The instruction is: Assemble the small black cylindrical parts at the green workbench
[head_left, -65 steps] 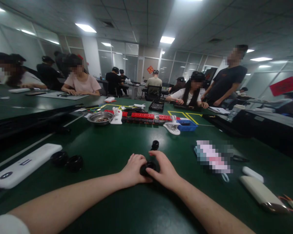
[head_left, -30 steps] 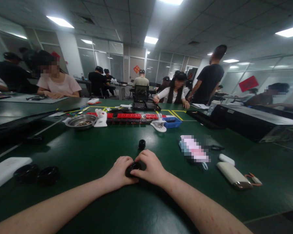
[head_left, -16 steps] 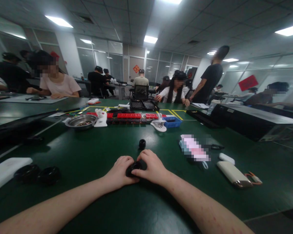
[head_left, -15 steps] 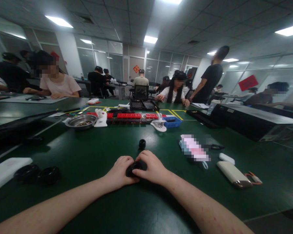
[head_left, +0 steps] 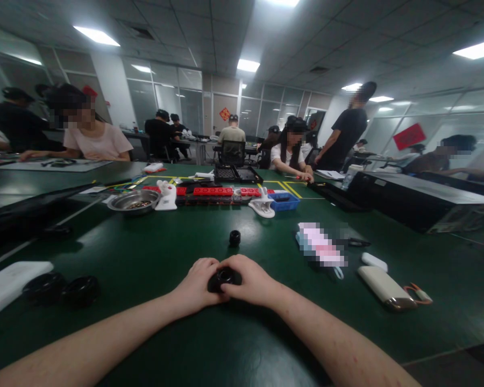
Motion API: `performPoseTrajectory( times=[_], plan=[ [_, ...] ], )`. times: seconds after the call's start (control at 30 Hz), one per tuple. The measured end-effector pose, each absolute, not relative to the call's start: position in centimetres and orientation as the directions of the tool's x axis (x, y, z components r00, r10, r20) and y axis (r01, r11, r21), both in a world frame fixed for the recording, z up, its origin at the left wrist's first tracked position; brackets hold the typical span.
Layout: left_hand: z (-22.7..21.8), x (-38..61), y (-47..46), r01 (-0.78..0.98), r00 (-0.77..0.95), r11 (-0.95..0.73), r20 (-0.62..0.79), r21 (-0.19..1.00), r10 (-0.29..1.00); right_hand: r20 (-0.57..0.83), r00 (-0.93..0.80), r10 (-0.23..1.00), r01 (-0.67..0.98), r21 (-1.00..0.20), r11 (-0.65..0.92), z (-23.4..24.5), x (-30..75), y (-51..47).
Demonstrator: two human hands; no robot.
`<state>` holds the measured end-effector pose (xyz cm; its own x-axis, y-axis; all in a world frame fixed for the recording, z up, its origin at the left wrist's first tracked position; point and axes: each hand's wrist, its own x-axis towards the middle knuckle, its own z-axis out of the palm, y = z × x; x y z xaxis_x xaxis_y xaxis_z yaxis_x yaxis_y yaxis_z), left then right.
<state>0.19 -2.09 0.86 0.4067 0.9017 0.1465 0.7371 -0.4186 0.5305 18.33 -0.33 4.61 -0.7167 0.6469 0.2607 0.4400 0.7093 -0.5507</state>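
Observation:
A black round part [head_left: 225,278] with a hole in its top stands on the green table [head_left: 177,344] between my hands. My left hand [head_left: 197,282] is closed around its left side. From the right, my right hand [head_left: 250,277] grips the same part, with the thumb in front and the fingers curled over the back. My palms hide much of its sides. Just beyond my hands sits a smaller black round piece [head_left: 234,238]. Two larger black ring-shaped parts [head_left: 44,287] lie at the left, beside a white block [head_left: 8,287].
Farther back are a metal bowl [head_left: 133,202] with small pieces, a red strip [head_left: 213,191], white clamps [head_left: 262,204] and a blue basket [head_left: 284,202]. A power bank [head_left: 387,287] and a pixelated packet [head_left: 321,244] lie right. A black case [head_left: 411,199] stands behind; people sit around.
My right hand has shifted slightly on the black round part, and more of its top now shows. Across the table, a person's hands have moved together to the right.

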Motion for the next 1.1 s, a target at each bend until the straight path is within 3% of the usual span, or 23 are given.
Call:
performPoseTrajectory(
  times=[0.1, 0.2, 0.37, 0.5, 0.6, 0.83, 1.0, 1.1],
  plan=[
    [0.53, 0.04, -1.94, 0.736, 0.403, -0.417, 0.149, 0.533, 0.903, 0.257, -0.771, 0.583, 0.319, -0.637, 0.702, 4.67, 18.49, -0.38],
    [0.38, -0.02, -1.79, 0.736, 0.405, -0.423, 0.156, 0.529, 0.901, 0.269, -0.686, 0.676, 0.38, -0.66, 0.648, 4.43, 18.47, -0.52],
    [0.58, 0.12, -1.88, 0.741, 0.41, -0.439, 0.175, 0.509, 0.895, 0.348, -0.579, 0.737, 0.549, -0.501, 0.669, 4.23, 18.15, -0.54],
    [0.79, 0.24, -2.06, 0.738, 0.406, -0.434, 0.174, 0.517, 0.897, 0.368, -0.639, 0.676, 0.513, -0.45, 0.731, 4.45, 18.21, -0.48],
    [0.84, 0.29, -2.06, 0.744, 0.392, -0.424, 0.178, 0.517, 0.903, 0.387, -0.673, 0.63, 0.438, -0.478, 0.761, 4.47, 18.35, -0.54],
    [0.83, 0.3, -2.1, 0.735, 0.397, -0.427, 0.177, 0.526, 0.901, 0.382, -0.546, 0.746, 0.563, -0.492, 0.664, 4.09, 18.16, -0.47],
    [0.9, 0.26, -2.12, 0.742, 0.389, -0.412, 0.16, 0.529, 0.907, 0.265, -0.724, 0.637, 0.371, -0.63, 0.683, 4.26, 18.54, -0.05],
    [0.91, 0.31, -2.07, 0.746, 0.397, -0.423, 0.167, 0.515, 0.902, 0.255, -0.696, 0.671, 0.391, -0.649, 0.652, 4.07, 18.59, -0.06]
  ],
)
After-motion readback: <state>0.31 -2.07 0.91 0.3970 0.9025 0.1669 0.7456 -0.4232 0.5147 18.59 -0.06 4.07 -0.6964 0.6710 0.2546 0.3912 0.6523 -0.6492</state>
